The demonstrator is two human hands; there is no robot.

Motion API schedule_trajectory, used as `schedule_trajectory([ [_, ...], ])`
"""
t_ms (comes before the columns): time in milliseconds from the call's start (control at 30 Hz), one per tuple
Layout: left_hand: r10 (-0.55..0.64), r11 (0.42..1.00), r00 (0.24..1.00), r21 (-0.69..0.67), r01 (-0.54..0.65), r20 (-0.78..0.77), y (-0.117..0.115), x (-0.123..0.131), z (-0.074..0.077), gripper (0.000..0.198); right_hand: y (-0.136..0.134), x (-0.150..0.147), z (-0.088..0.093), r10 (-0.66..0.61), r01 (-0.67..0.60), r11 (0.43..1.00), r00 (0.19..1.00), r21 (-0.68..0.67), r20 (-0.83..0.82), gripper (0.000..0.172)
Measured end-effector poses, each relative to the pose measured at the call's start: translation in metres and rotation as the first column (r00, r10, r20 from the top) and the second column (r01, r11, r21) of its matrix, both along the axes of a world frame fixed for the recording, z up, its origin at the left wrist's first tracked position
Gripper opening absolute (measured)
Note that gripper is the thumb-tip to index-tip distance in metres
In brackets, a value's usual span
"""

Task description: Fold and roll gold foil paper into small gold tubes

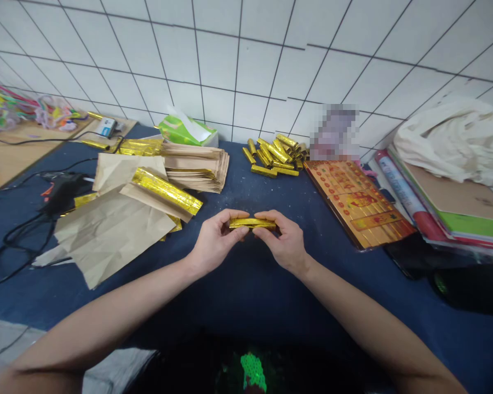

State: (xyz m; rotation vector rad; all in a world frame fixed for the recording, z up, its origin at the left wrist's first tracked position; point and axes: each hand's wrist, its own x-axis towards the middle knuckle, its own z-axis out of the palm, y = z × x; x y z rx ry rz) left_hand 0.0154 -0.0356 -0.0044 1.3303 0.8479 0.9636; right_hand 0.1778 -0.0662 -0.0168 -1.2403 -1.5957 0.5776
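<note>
"what's in the hands?"

"a gold roll, held crosswise in front of the body, over the middle of the blue table. whether it touches the cloth, i can't tell from here."

"and the fingers?"

"closed on it, both sides. the left hand pinches the left end between thumb and fingers, the right hand does the same at the right end. the thumb tips come near each other at the middle."

"are there others like it?"

"yes, a loose pile beyond the hands, near the tiled wall. some lie across one another."

"what's by the left hand?"

"a gold strip on brown paper. a paper stack sits behind, with a green tissue box at the back. further left, a black glue gun among cords."

"and on the right?"

"a gold printed board, lying slantwise. past it, white fabric is heaped on some folders."
</note>
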Motion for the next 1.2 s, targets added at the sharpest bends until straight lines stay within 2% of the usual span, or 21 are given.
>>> schedule_trajectory([
  [200, -0.009, 1.000, 1.000, -0.006, 0.009, -0.027, 0.000, 0.000, 0.000, 0.021, -0.004, -0.003, 0.000, 0.017, -0.017, 1.000, 1.000, 0.009, 0.007, 0.012],
  [367, -0.035, 0.999, 0.999, 0.010, 0.035, -0.008, 0.000, -0.001, 0.000, 0.019, -0.006, -0.007, 0.003, 0.032, -0.038, 0.998, 0.995, -0.059, -0.098, 0.011],
  [600, -0.061, 0.991, 0.993, -0.111, 0.072, 0.101, 0.003, 0.000, 0.000, 0.027, -0.007, -0.009, 0.003, 0.010, -0.024, 0.997, 0.985, -0.078, -0.170, 0.010],
  [833, -0.071, 0.984, 0.994, -0.159, 0.083, 0.077, 0.006, 0.000, -0.001, 0.026, -0.005, -0.009, 0.002, -0.016, -0.010, 0.991, 0.982, -0.136, -0.189, 0.011],
  [1000, -0.027, 0.992, 0.999, -0.120, 0.030, 0.029, 0.008, 0.000, -0.003, 0.018, -0.003, -0.009, 0.000, -0.004, -0.051, 0.977, 0.967, -0.208, -0.255, 0.013],
  [1200, -0.037, 0.993, 0.999, -0.115, 0.036, -0.007, 0.007, 0.002, -0.002, 0.016, -0.002, -0.011, -0.005, -0.002, -0.060, 0.972, 0.964, -0.227, -0.267, 0.014],
])
